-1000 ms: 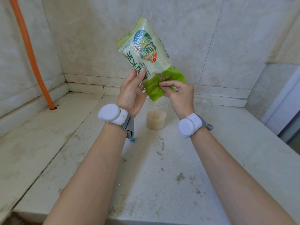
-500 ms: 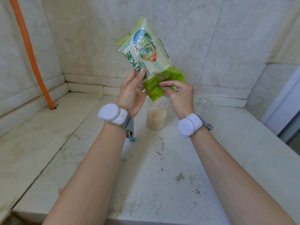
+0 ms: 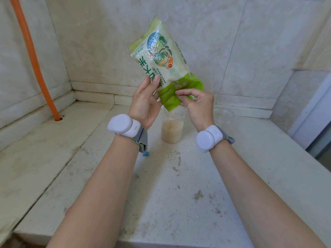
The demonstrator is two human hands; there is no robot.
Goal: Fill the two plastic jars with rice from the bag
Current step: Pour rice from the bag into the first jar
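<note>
bag: rice bag [image 3: 162, 56] upside down, tilted, green mouth end low over near jar
left hand: left hand [image 3: 145, 102] on bag's left edge, fingers mostly straight up the pack, thumb hidden behind, supporting it
right hand: right hand [image 3: 197, 102] curled, pinching green end by the opening
jar 1: clear jar [image 3: 172, 126] on bench [image 3: 161, 194], directly under bag mouth, about half full of rice
jar 2: second jar [image 3: 223, 116] right of it, apart, looks unfilled
pipe: orange pipe [image 3: 30, 51] far left
</note>
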